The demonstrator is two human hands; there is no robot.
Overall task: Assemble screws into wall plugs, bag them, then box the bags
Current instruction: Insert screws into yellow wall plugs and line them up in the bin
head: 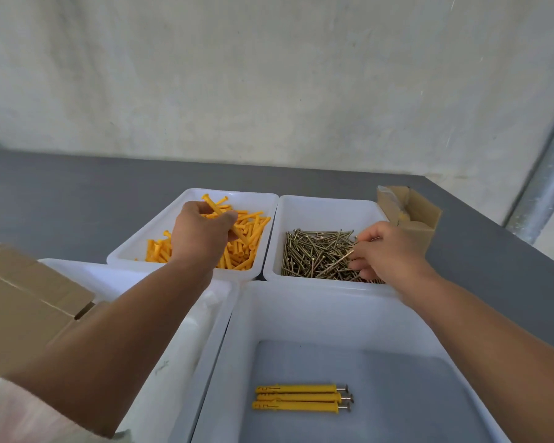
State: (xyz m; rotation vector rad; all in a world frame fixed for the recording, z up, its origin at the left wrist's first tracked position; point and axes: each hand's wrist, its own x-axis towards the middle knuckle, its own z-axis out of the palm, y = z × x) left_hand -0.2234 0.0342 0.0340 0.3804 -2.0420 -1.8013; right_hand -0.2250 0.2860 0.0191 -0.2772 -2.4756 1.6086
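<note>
Left hand: your left hand (202,235) hangs over the far left tray (237,194), fingers curled round one yellow wall plug (212,205) that slants out above and below your fist.
Right hand: your right hand (384,251) reaches into the far right tray (327,215), fingertips pinching a single screw (341,259) at the pile's right side.
Loose plugs: a heap of plugs (250,238) lies in the far left tray beneath your hand.
Loose screws: the screw pile (314,254) fills the far right tray's floor.
Finished pieces: three assembled plugs (301,398), screw heads pointing right, lie side by side, touching, in the near tray (269,314).
Boxes: a large cardboard box (23,298) sits at your left; a small open box (410,215) stands just beside the screw tray.
Side tray: another white tray (115,279) lies under your left forearm; its contents are unclear.
</note>
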